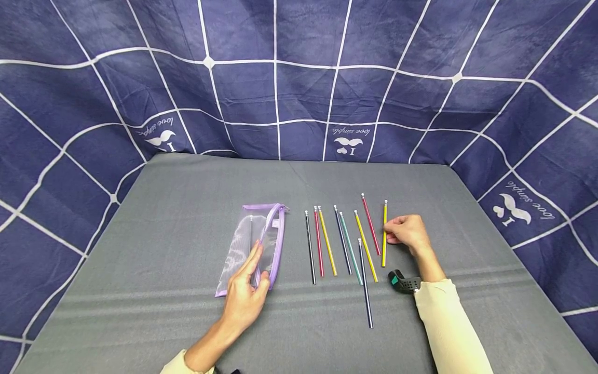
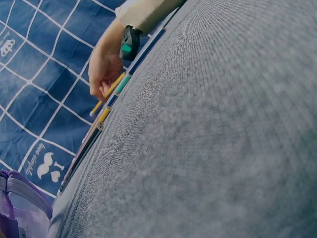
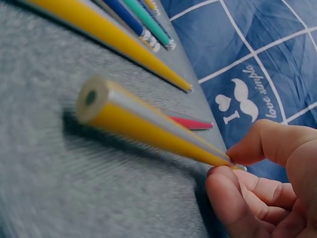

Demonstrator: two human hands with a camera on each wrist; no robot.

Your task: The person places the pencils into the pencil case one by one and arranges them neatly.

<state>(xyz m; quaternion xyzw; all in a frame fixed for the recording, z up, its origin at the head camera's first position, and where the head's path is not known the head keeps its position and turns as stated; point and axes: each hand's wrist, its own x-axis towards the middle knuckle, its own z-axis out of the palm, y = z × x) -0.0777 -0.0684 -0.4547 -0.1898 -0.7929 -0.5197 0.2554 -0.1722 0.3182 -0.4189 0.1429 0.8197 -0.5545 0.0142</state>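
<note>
A person's two bare hands work at a counter (image 1: 154,223) covered in grey cloth. The right hand (image 1: 409,231) pinches a yellow pencil (image 1: 385,252) between thumb and fingers, near the middle of its length as the head view shows it; the right wrist view shows the pencil's flat, unsharpened near end above a shadow on the cloth.

The left hand (image 1: 245,293) rests on a see-through mesh pouch (image 1: 239,254) with purple trim, fingers nearly straight and together, thumb spread apart. The pouch lies left of the pencils, its purple edges parted along the right side. A slim straight shape shows faintly through the mesh; what it is cannot be told.

Between the hands lie eight more pencils, roughly side by side: from the left, black (image 1: 310,252), red (image 1: 320,244), yellow, dark blue, green, a second dark blue set nearer the person, another yellow, and another red just beside the pinched one.

A black device (image 1: 403,283) with a green patch sits by the right wrist. Behind hangs navy cloth (image 1: 303,93) with white grid lines.
</note>
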